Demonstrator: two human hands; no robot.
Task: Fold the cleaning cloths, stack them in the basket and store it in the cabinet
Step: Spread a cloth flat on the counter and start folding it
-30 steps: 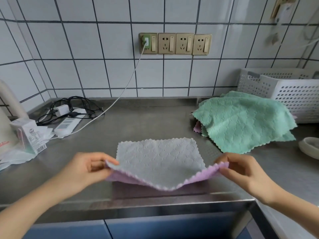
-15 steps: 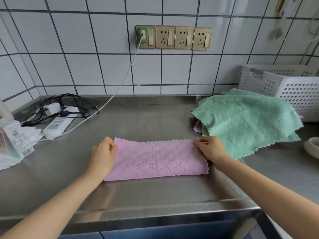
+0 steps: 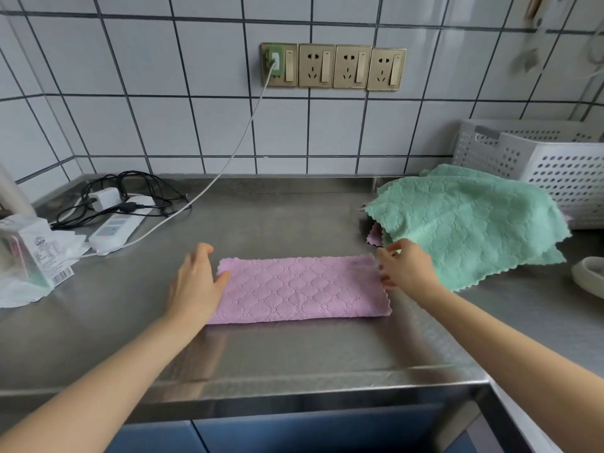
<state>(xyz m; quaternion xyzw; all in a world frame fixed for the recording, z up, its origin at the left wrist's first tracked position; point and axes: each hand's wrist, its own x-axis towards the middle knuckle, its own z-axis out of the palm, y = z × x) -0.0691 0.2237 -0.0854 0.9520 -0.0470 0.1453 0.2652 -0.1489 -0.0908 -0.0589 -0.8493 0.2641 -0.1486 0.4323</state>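
While it lies folded into a long strip on the steel counter [image 3: 294,217], the quilted pink cloth [image 3: 299,291] has a hand at each end.
Left hand [image 3: 196,286] rests flat with fingers straight, thumb on the cloth; right hand [image 3: 407,269], fingers loosely spread, touches its scalloped right edge beside fluffy green cloths [image 3: 470,223] and a perforated white basket [image 3: 555,165].

Bright, even, diffuse light; shadows are soft. The steel counter [image 3: 277,217] carries a dull sheen and blurred reflections of the forearms near its front edge. The right hand [image 3: 407,268] shows slight motion blur. Wide-angle distortion bows the tile lines above the counter, most strongly toward the corners.
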